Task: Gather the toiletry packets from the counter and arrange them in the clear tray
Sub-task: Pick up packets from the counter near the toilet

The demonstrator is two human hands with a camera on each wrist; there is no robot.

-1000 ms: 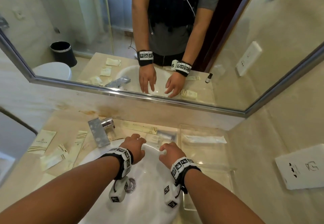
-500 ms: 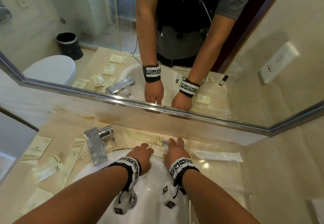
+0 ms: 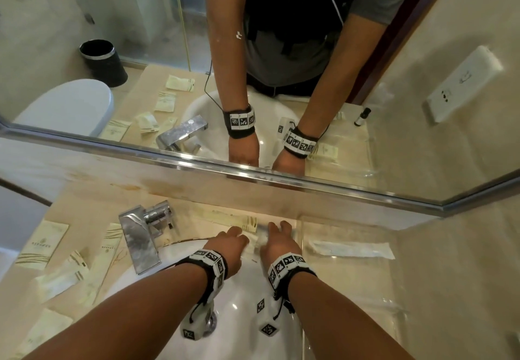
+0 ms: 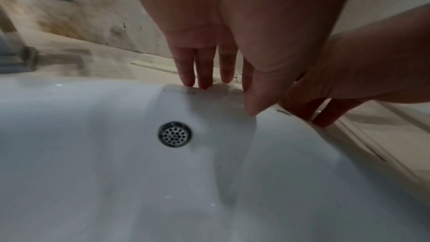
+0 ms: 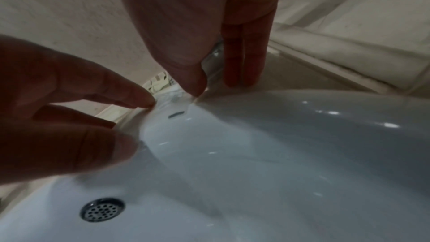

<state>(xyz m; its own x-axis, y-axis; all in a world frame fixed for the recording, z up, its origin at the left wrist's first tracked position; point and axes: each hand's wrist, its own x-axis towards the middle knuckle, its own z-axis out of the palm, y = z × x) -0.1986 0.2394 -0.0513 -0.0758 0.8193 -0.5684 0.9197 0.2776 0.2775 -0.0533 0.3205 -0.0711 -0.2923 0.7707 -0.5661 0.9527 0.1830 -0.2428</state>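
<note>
Both over far sink rim (image 3: 180, 247): left hand (image 3: 229, 242) fingers straight, tips on rim; right hand (image 3: 277, 242) fingers extended onto small clear packet (image 3: 260, 240), grip unclear.

Tight reach behind the sink

My hands are crowding the narrow counter strip (image 3: 197, 218) behind the sink (image 3: 239, 311); the wall under the mirror (image 3: 253, 173) is closing it ahead, the faucet (image 3: 140, 235) blocking left, the tray (image 3: 365, 280) wall standing right.
</note>
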